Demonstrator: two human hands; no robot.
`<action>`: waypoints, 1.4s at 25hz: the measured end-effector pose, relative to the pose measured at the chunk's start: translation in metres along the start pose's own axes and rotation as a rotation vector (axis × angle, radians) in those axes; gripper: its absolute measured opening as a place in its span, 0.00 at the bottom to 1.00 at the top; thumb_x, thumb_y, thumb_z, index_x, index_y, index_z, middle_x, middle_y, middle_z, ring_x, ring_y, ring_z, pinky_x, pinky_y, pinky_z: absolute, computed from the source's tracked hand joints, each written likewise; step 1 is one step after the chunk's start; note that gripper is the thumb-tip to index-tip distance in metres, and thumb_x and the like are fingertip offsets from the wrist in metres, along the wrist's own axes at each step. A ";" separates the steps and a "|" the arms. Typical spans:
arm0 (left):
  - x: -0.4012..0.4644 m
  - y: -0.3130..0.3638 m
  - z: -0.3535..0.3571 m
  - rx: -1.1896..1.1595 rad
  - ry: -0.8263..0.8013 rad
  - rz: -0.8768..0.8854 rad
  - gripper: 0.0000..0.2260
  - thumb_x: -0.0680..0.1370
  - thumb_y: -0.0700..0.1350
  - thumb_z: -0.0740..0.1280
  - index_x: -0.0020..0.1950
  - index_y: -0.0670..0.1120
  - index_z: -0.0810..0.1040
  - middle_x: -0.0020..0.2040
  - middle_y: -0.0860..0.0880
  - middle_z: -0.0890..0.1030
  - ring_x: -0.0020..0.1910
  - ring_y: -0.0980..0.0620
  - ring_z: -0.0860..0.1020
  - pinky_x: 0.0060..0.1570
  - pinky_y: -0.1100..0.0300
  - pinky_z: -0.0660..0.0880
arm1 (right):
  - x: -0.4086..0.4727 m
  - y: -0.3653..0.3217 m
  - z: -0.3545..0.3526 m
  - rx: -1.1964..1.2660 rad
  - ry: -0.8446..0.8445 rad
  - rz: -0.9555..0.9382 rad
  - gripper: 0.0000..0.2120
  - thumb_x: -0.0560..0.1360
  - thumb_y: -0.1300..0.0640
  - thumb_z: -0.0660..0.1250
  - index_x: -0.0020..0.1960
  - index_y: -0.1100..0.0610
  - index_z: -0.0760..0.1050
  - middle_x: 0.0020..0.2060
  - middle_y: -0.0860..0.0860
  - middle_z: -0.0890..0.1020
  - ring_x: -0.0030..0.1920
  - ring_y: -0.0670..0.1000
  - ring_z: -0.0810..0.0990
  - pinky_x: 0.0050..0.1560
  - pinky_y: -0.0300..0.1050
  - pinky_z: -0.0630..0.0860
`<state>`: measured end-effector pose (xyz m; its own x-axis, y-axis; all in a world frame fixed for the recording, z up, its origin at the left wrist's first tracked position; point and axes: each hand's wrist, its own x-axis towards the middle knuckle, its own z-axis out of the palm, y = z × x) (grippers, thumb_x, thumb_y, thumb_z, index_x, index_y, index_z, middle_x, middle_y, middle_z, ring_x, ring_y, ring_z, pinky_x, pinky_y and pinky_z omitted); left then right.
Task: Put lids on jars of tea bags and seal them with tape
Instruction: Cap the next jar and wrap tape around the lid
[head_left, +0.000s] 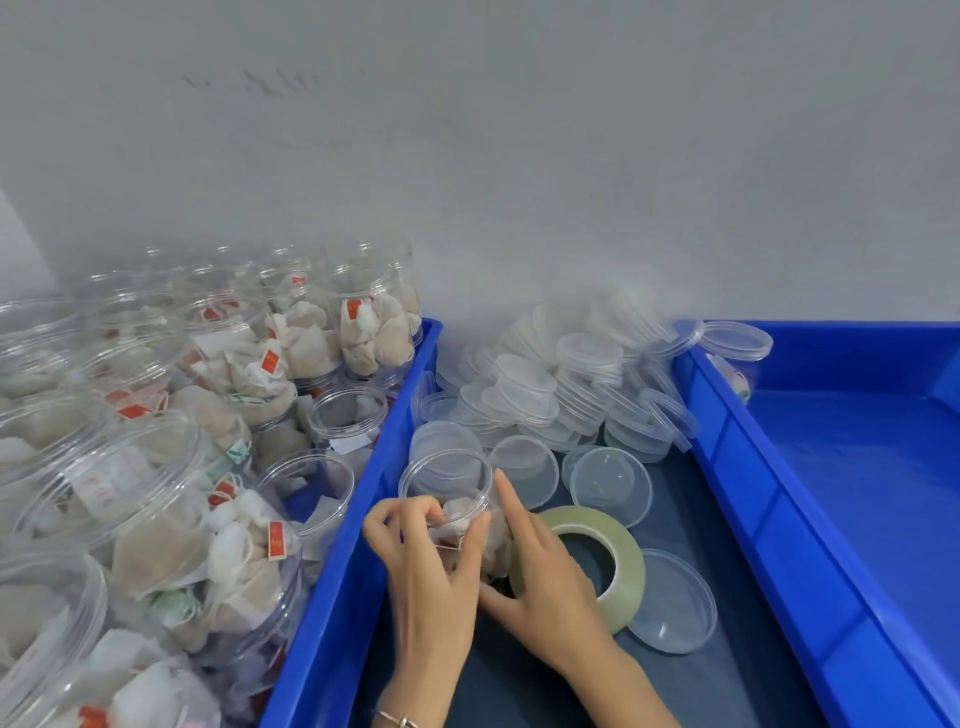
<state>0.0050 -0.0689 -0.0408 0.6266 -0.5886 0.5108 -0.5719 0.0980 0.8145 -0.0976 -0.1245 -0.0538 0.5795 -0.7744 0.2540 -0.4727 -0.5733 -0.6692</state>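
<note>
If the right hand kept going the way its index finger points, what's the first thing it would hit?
Probably a loose clear lid lying just beyond the open jar that both hands hold. The right hand points up and slightly left along the jar's rim, so it may graze that first; depth is unclear.

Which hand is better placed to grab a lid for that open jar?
Probably the right hand: it only rests against the jar, and the loose lids lie on its side. The left hand grips the jar.
</note>
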 end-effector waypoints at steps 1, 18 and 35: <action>0.001 -0.002 0.000 0.000 -0.017 0.005 0.13 0.72 0.49 0.71 0.46 0.53 0.66 0.62 0.45 0.64 0.51 0.74 0.69 0.45 0.80 0.67 | 0.000 -0.001 -0.001 -0.001 -0.009 0.009 0.47 0.70 0.36 0.66 0.70 0.28 0.31 0.61 0.30 0.66 0.62 0.36 0.67 0.51 0.40 0.74; -0.010 0.001 0.026 -0.365 -0.401 -0.006 0.40 0.63 0.42 0.79 0.68 0.55 0.62 0.65 0.62 0.68 0.67 0.60 0.69 0.59 0.74 0.66 | -0.030 0.034 -0.087 -0.075 0.274 0.143 0.13 0.72 0.45 0.59 0.53 0.33 0.75 0.46 0.40 0.81 0.45 0.38 0.75 0.41 0.40 0.72; -0.002 -0.008 0.036 -0.424 -0.425 -0.103 0.38 0.58 0.47 0.79 0.65 0.53 0.67 0.60 0.57 0.77 0.62 0.54 0.75 0.63 0.62 0.71 | 0.029 0.006 -0.098 0.812 0.419 0.156 0.20 0.62 0.36 0.73 0.49 0.41 0.72 0.51 0.47 0.81 0.54 0.46 0.81 0.61 0.54 0.75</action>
<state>-0.0101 -0.0973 -0.0579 0.3511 -0.8725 0.3398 -0.2041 0.2829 0.9372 -0.1488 -0.1768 0.0185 0.1860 -0.9514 0.2456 0.1765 -0.2135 -0.9609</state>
